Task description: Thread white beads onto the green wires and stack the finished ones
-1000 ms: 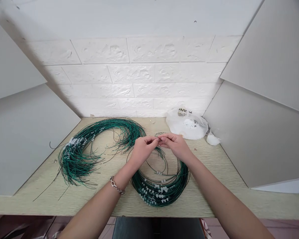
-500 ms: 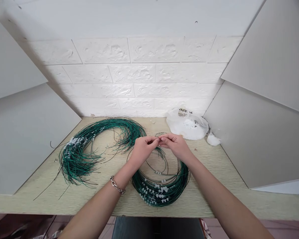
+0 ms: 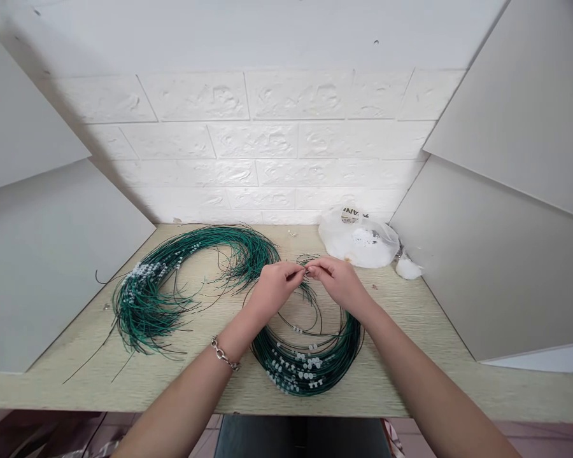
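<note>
My left hand (image 3: 274, 287) and my right hand (image 3: 338, 280) meet fingertip to fingertip above the table, both pinched closed. Between them is a thin dark cord, mostly hidden by the fingers. Below my hands lies a round coil of green and black cords (image 3: 305, 375), strung with small white beads (image 3: 310, 362). One loose loop of cord carrying a few beads (image 3: 297, 329) crosses the coil's open middle. To the left, a large curved bundle of similar cords (image 3: 210, 238) rests on the table, with white beads clustered on its left part and frayed-looking loose ends.
A white plastic bag (image 3: 358, 245) holding small white pieces sits at the back right, with a smaller clear bag (image 3: 409, 267) beside it. Grey panels (image 3: 496, 254) flank the wooden table (image 3: 172, 388), and a white brick-patterned wall (image 3: 267, 140) stands behind.
The right fingertips have shifted slightly and the pinch of both hands looks altered. The beads on the loose loop have moved a little to the left. Both bundles stay in place.
</note>
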The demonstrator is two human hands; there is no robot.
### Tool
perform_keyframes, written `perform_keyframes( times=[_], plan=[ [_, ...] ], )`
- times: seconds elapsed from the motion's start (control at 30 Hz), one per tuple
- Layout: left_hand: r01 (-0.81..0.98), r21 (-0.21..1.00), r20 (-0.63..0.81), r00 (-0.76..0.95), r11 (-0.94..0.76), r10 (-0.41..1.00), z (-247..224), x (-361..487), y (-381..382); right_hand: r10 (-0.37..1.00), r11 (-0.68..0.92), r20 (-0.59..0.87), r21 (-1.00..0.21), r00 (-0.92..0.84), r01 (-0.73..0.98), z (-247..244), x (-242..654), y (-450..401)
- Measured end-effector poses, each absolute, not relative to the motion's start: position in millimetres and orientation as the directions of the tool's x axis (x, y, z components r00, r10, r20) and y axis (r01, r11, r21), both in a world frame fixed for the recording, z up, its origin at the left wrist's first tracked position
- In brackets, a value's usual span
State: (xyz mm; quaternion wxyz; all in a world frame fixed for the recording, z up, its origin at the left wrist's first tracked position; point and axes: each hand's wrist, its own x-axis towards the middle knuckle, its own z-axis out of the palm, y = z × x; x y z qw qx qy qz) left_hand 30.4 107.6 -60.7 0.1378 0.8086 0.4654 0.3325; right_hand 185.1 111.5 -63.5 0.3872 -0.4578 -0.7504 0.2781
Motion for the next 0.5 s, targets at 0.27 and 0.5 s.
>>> perform_keyframes(
  times=[0.27, 0.5],
  plan=[
    [0.669, 0.484, 0.429, 0.380, -0.564, 0.819, -65.7, 30.4, 109.4, 0.889, 0.459, 0.343, -0.670, -0.304, 0.584, -64.2, 183.7, 111.7],
    [0.676, 0.466, 0.437, 0.385, -0.571, 0.813, -64.2, 30.2, 109.4, 0.897, 0.437, 0.323, -0.750, -0.301, 0.496, -64.7, 185.8, 112.3]
  ],
)
